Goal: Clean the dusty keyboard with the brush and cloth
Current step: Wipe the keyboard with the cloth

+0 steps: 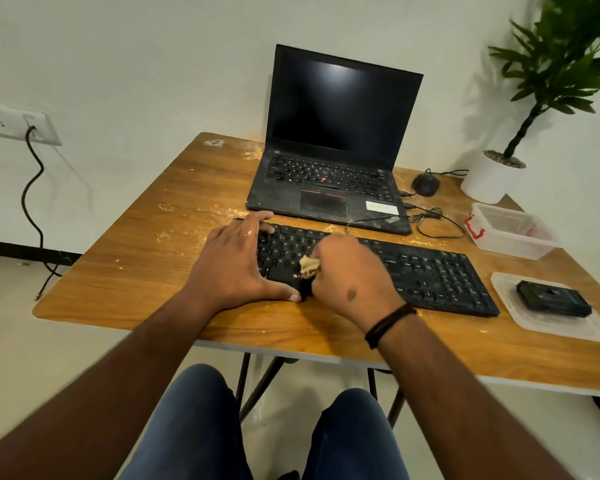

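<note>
Left hand [238,261] is lying flat, fingers spread, pinning the black keyboard's [430,271] left end to the wooden surface [153,258] against sliding, while right hand [352,271] is gripping a tan-bristled brush [308,265] over the left-centre keys.

Open laptop [329,157] behind, mouse [426,184] + potted plant [499,174] far right, plastic box [513,233] nr edge.

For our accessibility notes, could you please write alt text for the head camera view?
A person's right hand holds a brush on a black keyboard while the left hand steadies its left end. Behind it on the dusty wooden table sits an open laptop.
</note>
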`<state>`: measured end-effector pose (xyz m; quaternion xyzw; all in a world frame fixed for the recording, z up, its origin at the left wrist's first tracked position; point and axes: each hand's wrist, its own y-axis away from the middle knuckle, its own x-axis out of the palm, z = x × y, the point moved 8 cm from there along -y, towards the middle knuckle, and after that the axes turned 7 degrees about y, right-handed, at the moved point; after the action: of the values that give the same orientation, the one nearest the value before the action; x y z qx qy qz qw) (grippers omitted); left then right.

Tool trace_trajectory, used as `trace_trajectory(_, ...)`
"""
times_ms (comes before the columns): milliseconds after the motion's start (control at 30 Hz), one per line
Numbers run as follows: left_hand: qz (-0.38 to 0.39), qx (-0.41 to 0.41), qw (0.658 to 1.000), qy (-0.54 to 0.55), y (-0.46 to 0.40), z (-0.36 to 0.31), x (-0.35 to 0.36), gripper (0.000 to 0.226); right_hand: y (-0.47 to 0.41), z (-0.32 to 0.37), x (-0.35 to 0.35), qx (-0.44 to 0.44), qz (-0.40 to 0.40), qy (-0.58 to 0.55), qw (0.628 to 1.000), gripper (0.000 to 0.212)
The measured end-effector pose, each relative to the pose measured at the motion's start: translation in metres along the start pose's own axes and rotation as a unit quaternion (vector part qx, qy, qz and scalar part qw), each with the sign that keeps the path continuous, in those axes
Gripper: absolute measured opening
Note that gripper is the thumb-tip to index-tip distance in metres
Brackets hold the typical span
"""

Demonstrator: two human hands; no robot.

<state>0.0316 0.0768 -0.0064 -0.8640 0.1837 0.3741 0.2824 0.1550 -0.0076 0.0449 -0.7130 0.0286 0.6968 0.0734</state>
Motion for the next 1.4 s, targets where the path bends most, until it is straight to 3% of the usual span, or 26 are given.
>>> trace_trajectory(133, 0.002, -0.001, 1.000, -0.001, 0.000, -0.001, -0.001, 0.135, -0.027, -0.035, -0.014, 0.076, -0.084, -0.020, 0.993, 0.016)
trace_trajectory(367, 0.001, -0.003, 1.000, -0.005, 0.000, 0.000, -0.002, 0.133, -0.004, -0.009, 0.001, -0.006, -0.019, 0.031, 0.999, 0.022)
trace_trajectory(467, 0.005, -0.002, 1.000, -0.001, 0.001, -0.002, -0.001, 0.133, -0.012, -0.034, -0.005, 0.041, -0.002, 0.002, 0.999, 0.017)
trace_trajectory(600, 0.005, -0.006, 1.000, 0.003, 0.000, -0.003, -0.002, 0.135, -0.022, -0.054, -0.015, 0.096, -0.058, 0.004, 0.994, 0.014)
trace_trajectory(767, 0.003, -0.005, 1.000, -0.002, 0.000, 0.000, -0.002, 0.135, 0.001, -0.020, 0.001, 0.007, -0.012, 0.065, 0.998, 0.016)
trace_trajectory(833, 0.003, -0.001, 1.000, -0.004, 0.000, 0.000, -0.001, 0.134, 0.002, -0.028, -0.002, 0.018, -0.005, 0.034, 0.999, 0.007)
trace_trajectory(933, 0.000, 0.002, 1.000, -0.003, -0.001, -0.001, -0.001, 0.133, 0.001, -0.022, -0.007, 0.028, -0.055, -0.066, 0.996, 0.015)
trace_trajectory(1000, -0.001, 0.013, 1.000, 0.005, -0.002, -0.001, 0.001, 0.129, 0.006, 0.011, 0.000, -0.033, -0.051, -0.096, 0.994, 0.024)
trace_trajectory(1100, 0.000, 0.032, 0.999, 0.008, -0.002, 0.000, 0.003, 0.119, 0.018, 0.049, 0.011, -0.108, -0.061, -0.050, 0.991, 0.027)
trace_trajectory(1300, -0.001, 0.008, 1.000, -0.004, -0.002, 0.000, 0.000, 0.134, 0.022, -0.021, 0.010, 0.051, -0.007, -0.016, 0.999, 0.032)
trace_trajectory(1400, 0.000, 0.008, 1.000, -0.009, -0.002, -0.001, 0.000, 0.134, 0.026, -0.019, 0.011, 0.058, 0.001, -0.014, 0.998, 0.032)
